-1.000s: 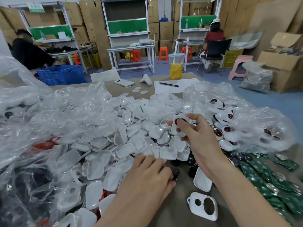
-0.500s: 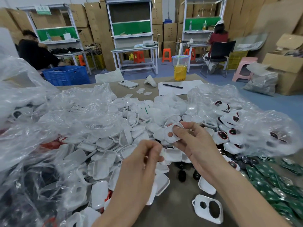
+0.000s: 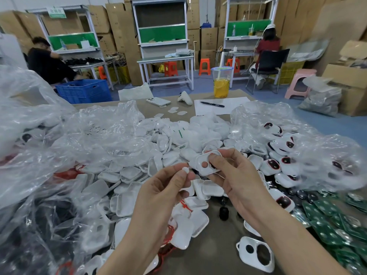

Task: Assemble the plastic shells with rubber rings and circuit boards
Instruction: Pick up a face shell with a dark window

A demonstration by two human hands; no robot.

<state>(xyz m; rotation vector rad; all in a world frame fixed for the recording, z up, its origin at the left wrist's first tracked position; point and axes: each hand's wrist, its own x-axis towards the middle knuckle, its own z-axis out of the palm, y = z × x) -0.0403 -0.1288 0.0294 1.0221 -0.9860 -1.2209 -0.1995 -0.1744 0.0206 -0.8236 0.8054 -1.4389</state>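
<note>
The right hand (image 3: 238,179) holds one white plastic shell (image 3: 196,160) up in the air, over the big pile. The thumb lies on the top of the shell and the other fingers are curled under it. The shell sits right at the fingertips, not deep in the palm. It is a small white tray shape with round corners and a raised rim. It has a round hole in it, and one fingertip shows through that hole. The shell is tilted, with its open side toward the camera.

The left hand (image 3: 162,191) is just beside it, to the left and a bit lower. Its thumb and first fingers pinch a small white piece (image 3: 186,169). That piece is too small to tell what it is. It is very near the edge of the shell, but I cannot tell if they touch.

Under the hands, a pile of white shells (image 3: 127,173) covers much of the brown table (image 3: 218,245). One shell with two holes (image 3: 256,253) lies alone near the front edge. Small black round parts (image 3: 224,212) sit close to the pile. Green circuit boards (image 3: 327,225) lie in a heap on the right. Clear plastic bags (image 3: 59,145) are bunched up on the left, and another clear bag on the right holds white shells with dark red windows (image 3: 273,165).
</note>
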